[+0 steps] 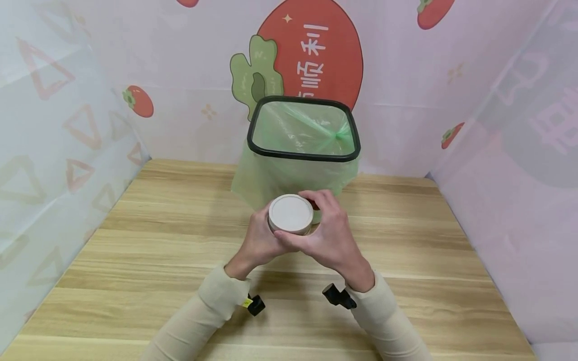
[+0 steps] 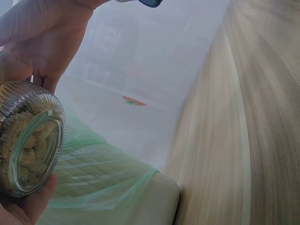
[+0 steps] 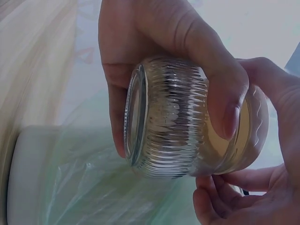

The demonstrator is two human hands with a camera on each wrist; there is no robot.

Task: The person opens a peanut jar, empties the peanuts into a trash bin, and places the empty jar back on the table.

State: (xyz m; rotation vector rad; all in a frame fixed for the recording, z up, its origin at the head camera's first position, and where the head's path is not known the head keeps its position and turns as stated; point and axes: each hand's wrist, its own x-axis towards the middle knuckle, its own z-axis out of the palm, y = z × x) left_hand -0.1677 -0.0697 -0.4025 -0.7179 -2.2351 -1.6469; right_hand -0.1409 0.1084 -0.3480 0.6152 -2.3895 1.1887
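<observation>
A ribbed glass jar [image 3: 173, 117] with a round off-white lid [image 1: 291, 214] is held up in front of the bin, over the table. My left hand [image 1: 260, 238] grips the jar's glass body from the left. From the right, my right hand [image 1: 330, 228] holds the lid's edge, thumb at the near side and fingers at the far side. Through the jar's base in the left wrist view, pale beige lumpy contents [image 2: 35, 147] show behind the glass. Part of the left hand is hidden behind the lid and the right hand in the head view.
Behind the hands stands a pale bin [image 2: 161, 201] with a black rim [image 1: 303, 157] and a green plastic liner [image 1: 289, 175] draped over its outside. The wood-grain table [image 1: 171, 240] meets printed cloth walls at the back and both sides. Small black cameras sit at both wrists.
</observation>
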